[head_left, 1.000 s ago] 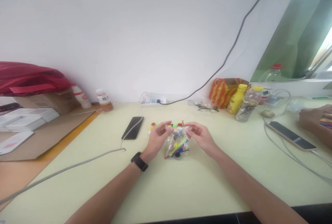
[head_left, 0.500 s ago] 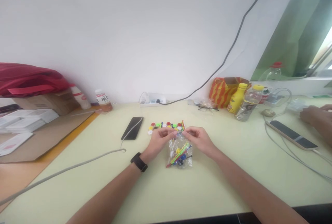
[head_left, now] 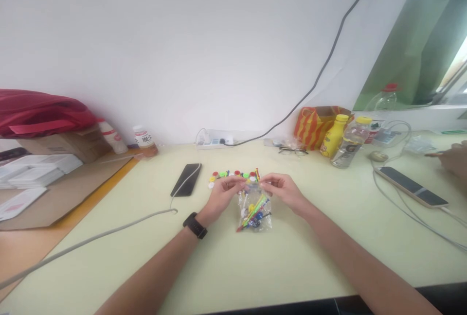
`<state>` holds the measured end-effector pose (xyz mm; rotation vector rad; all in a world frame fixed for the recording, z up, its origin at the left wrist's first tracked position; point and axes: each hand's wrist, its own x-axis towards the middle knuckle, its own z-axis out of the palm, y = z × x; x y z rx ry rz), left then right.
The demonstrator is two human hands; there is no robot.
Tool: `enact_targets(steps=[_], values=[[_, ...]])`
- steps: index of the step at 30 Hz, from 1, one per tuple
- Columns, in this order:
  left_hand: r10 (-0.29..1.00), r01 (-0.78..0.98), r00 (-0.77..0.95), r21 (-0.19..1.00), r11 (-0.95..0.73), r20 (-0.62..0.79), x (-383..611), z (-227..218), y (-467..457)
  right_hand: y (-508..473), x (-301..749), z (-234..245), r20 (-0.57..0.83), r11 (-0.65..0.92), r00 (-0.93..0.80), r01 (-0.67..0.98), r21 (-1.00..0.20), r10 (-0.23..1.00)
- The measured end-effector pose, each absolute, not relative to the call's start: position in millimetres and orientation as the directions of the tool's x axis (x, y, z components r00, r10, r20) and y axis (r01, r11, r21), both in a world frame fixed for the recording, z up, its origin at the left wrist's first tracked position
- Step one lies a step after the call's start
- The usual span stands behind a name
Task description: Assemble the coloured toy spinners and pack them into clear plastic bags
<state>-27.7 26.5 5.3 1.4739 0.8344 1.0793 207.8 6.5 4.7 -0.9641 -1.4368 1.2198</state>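
Observation:
A clear plastic bag hangs between my hands, with colourful small plastic sticks and round pieces inside it. My left hand pinches the bag's top edge at its left corner. On the other side, my right hand pinches the top edge at the right corner. Just behind the bag, several coloured plastic discs in red, white, yellow and green lie on the table with a few thin sticks. My hands partly cover these pieces. A black watch is on my left wrist.
A black phone with a cable lies left of the pieces. Glasses, a striped bag and bottles stand back right. Another phone lies at right, near another person's hand. Cardboard covers the left side.
My hands have moved slightly apart along the bag's top edge, and the bag has shifted a little. The other person's hand at far right has moved further right.

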Motion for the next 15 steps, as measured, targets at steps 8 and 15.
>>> enact_targets(steps=[8,15], values=[[0.946,-0.077,0.278,0.986,-0.149,0.165,-27.3,1.4,26.8,11.3,209.0,-2.6,0.213,0.201,-0.127,-0.097,-0.975,0.969],[0.935,-0.033,0.256,0.968,-0.247,0.248,-24.0,1.7,27.5,3.7,202.0,5.2,0.246,0.246,-0.115,-0.014,-0.969,0.962]])
